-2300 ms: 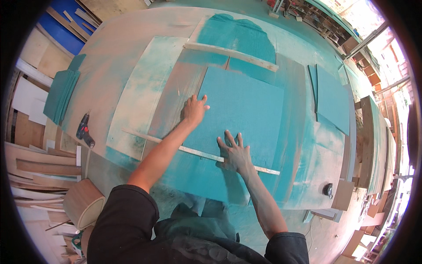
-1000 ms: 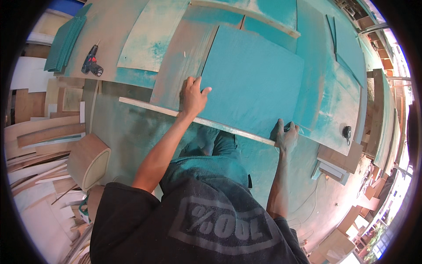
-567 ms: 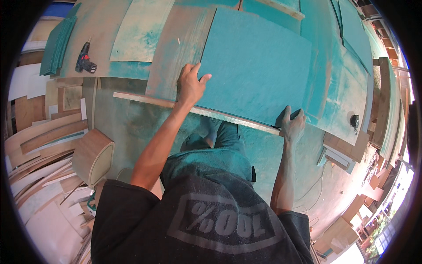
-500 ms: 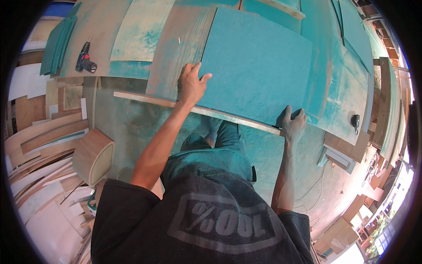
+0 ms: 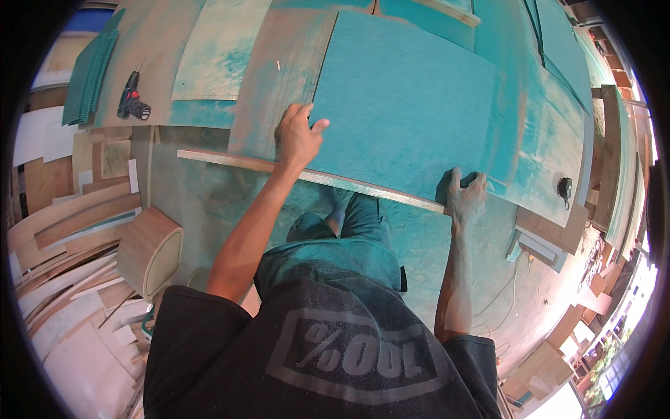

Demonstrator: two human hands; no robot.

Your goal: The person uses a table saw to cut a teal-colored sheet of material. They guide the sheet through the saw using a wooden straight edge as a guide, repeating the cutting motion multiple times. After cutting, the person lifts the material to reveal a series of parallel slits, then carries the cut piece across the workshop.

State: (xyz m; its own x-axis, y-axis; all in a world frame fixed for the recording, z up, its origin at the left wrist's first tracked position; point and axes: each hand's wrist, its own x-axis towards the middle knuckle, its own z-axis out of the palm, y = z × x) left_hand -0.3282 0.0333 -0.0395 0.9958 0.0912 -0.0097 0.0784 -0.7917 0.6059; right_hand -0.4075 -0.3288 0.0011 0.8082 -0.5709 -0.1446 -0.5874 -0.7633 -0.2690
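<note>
A flat, rectangular blue-green board (image 5: 401,105) lies on the worktable, with its near edge along a narrow wooden strip (image 5: 370,190). My left hand (image 5: 299,140) is at the board's left edge, fingers curled along it and thumb over the top face. At the near right corner, my right hand (image 5: 466,197) grips the board, thumb and bent fingers around that corner. The undersides of both hands' fingers are hidden. Reddish and blue-green dust covers the table beside the board.
A cordless drill (image 5: 132,101) lies on the left, beside a stack of green sheets (image 5: 87,91). A pale panel (image 5: 218,52) is behind it. A small black tape measure (image 5: 564,188) sits at right. Wood offcuts (image 5: 84,223) and a curved wooden piece (image 5: 150,251) stand on the lower left.
The view has shifted slightly, moving the table's things a little left in the picture. Both hands keep about the same places on the board.
</note>
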